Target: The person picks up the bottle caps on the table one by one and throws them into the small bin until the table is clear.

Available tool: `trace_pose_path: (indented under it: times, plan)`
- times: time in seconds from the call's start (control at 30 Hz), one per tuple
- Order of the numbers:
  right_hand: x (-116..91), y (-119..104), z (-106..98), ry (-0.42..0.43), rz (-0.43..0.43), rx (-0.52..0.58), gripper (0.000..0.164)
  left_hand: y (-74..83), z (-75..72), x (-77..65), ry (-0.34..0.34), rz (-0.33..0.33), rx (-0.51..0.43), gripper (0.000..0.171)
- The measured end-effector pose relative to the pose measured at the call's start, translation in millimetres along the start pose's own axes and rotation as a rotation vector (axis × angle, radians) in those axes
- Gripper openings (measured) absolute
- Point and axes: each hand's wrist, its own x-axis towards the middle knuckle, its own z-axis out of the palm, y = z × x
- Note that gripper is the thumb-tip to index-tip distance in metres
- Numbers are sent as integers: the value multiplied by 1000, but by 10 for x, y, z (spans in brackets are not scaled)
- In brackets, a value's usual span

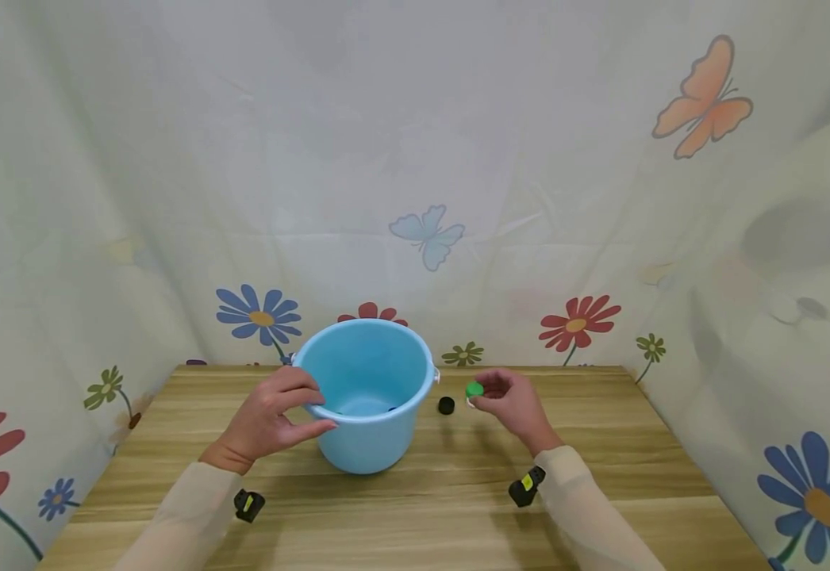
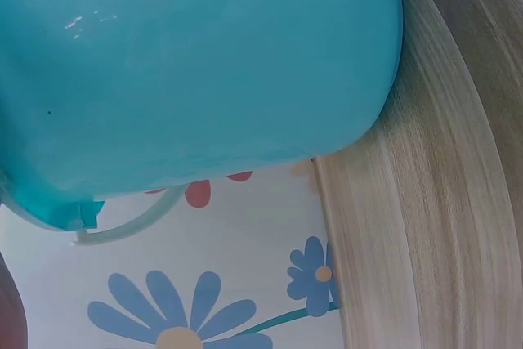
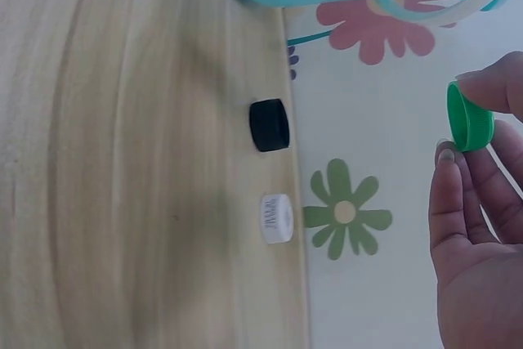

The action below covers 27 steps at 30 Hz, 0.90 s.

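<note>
A light blue bucket (image 1: pixel 368 444) stands upright on the wooden table. My left hand (image 1: pixel 279 412) grips its near-left rim, fingers over the inside and thumb along the outside. To the right of the bucket, my right hand (image 1: pixel 515 400) pinches a green bottle cap (image 3: pixel 470 118) between thumb and fingertips, held above the table. A black bottle cap (image 3: pixel 270 125) and a white bottle cap (image 3: pixel 276 219) lie on the table beyond that hand. Small dark bits show at the bucket's bottom, mostly hidden by its near wall.
The wooden table (image 1: pixel 415 515) ends at a hanging cloth (image 1: pixel 415 119) printed with flowers and butterflies. Black devices are strapped to both wrists. A white handle (image 2: pixel 131 226) hangs on the bucket's far side.
</note>
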Motion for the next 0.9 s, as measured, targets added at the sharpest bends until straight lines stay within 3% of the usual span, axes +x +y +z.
trace_pose_path:
  times: [0.6,0.9]
  plan:
    - [39,-204,-60,10,-101,47,36,2,15,-9,7,5,-10,35]
    - [-7,-465,-64,-8,-150,79,37,37,-6,15,0,2,0,36]
